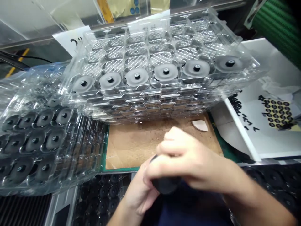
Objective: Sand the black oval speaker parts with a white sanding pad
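Note:
A dark round part [167,185] sits between my two hands, low in the middle of the view and mostly covered by fingers. My left hand [142,186] grips its left side, thumb and fingers curled. Over the top comes my right hand [180,153], its fingers bent and pressed against the part; motion blurs it a little. What the right fingertips pinch, if anything, cannot be made out. Below the hands lies the cardboard sheet [127,144] on a green mat. Beyond them, the front row of a clear plastic tray [161,84] holds several grey discs [137,77] with black centre knobs.
Stacked clear trays of dark discs [33,141] stand at the left. A white bin [244,135] at the right holds small black pieces and a sheet of round black stickers [278,113]. A white scrap [199,125] lies on the cardboard. A green ribbed hose [279,28] hangs upper right.

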Demonstrator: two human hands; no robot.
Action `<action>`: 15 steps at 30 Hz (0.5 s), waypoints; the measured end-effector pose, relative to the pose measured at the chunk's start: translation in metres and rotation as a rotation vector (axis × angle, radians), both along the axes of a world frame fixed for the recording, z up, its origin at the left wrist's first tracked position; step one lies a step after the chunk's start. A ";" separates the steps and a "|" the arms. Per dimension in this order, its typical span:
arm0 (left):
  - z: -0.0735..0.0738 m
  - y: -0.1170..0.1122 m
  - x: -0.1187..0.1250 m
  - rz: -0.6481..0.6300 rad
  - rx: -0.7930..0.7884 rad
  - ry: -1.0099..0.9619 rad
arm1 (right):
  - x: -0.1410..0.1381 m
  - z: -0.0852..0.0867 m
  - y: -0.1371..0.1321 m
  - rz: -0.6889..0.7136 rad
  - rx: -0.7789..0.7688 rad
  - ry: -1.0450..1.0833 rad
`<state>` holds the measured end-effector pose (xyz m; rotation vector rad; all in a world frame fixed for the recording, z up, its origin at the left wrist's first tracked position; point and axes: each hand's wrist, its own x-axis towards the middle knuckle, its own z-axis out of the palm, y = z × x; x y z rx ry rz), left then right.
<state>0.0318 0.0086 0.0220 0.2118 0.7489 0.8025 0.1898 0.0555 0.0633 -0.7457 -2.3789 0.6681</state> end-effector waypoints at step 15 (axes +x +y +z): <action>-0.008 0.001 -0.005 -0.035 0.012 -0.081 | 0.010 -0.083 -0.047 -0.707 -0.354 0.076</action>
